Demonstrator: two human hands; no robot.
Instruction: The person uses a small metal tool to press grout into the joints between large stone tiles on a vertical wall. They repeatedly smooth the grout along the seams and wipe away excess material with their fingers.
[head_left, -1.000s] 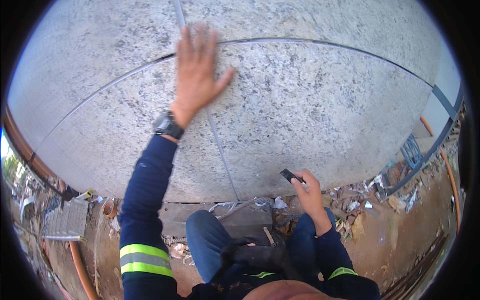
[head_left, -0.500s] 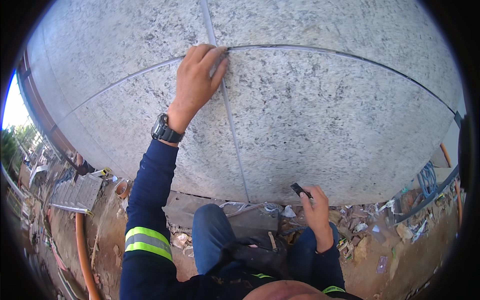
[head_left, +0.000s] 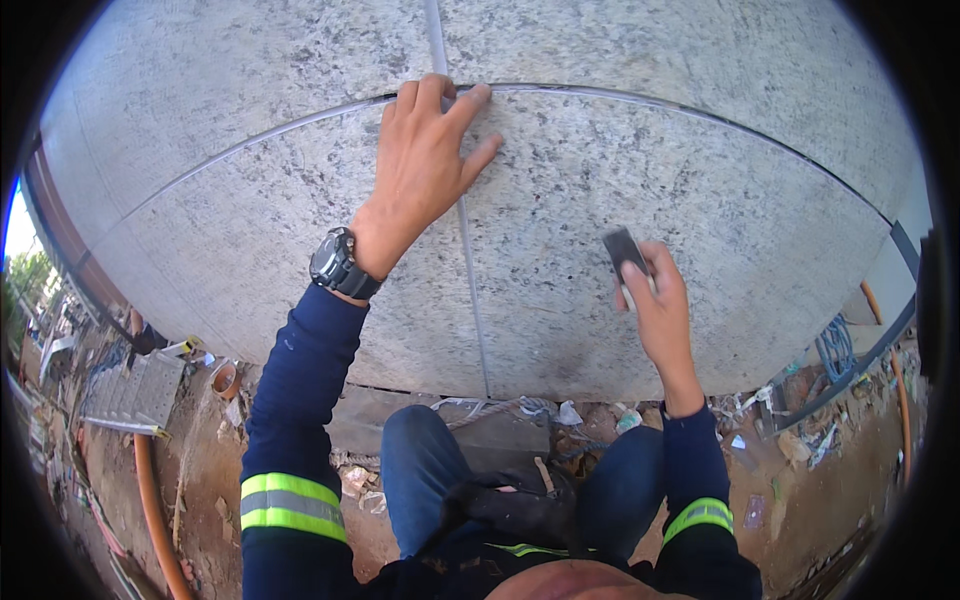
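Observation:
In front of me stands a mottled grey stone-like panel wall (head_left: 560, 200), crossed by a long horizontal joint (head_left: 640, 99) and a vertical joint (head_left: 474, 320). My left hand (head_left: 420, 165) rests its fingertips on the horizontal joint, close to where the two lines cross. Its fingers are apart, and nothing shows in them. A black watch (head_left: 340, 262) is on that wrist. My right hand (head_left: 662, 305) pinches a small dark flat rectangular block (head_left: 622, 248) between thumb and fingers. The block is slightly blurred and appears in front of the lower right panel; whether it touches cannot be told.
Below the wall lie a grey slab (head_left: 490, 440), stones and litter. At left are a grey metal platform (head_left: 130, 392), an orange pipe (head_left: 155, 510) and a terracotta-coloured pot (head_left: 226, 380). Coiled blue rope (head_left: 834, 350) sits at right. A dark bag (head_left: 510, 512) rests between my knees.
My right hand has risen from near the wall's bottom edge, carrying the dark block upward. My left hand has shifted slightly right along the joint, its fingers spreading wider.

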